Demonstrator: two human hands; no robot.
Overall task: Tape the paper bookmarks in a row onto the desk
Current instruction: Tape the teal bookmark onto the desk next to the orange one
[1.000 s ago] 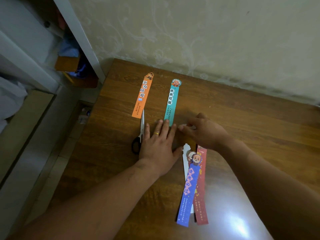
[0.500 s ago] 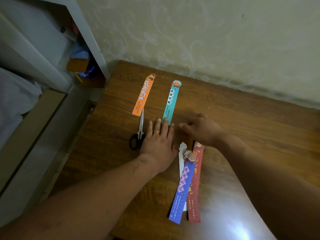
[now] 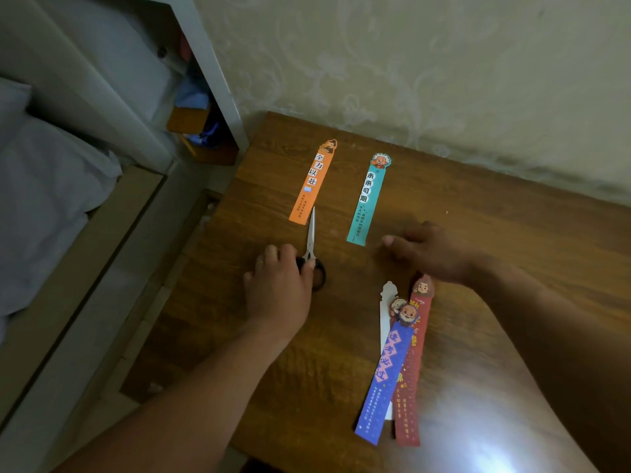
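Observation:
On the wooden desk (image 3: 519, 233) an orange bookmark (image 3: 312, 182) and a teal bookmark (image 3: 367, 203) lie side by side near the back. A blue bookmark (image 3: 384, 377), a red bookmark (image 3: 415, 370) and a white bookmark (image 3: 386, 312) lie overlapped at the front. Scissors (image 3: 310, 237) lie below the orange bookmark, blades pointing at it. My left hand (image 3: 278, 288) curls over their black handles. My right hand (image 3: 433, 254) rests on the desk just right of the teal bookmark's lower end, fingers loosely bent, with nothing visible in it. No tape roll is in view.
The desk's left edge drops to a floor gap beside a bed with white bedding (image 3: 44, 186). A white shelf post (image 3: 211, 70) stands at the desk's back left corner. The patterned wall (image 3: 444, 80) runs along the back edge.
My left hand left the teal bookmark's lower end and went left onto the scissors' handles. My right hand drew slightly right, away from the teal bookmark. The camera shifted.

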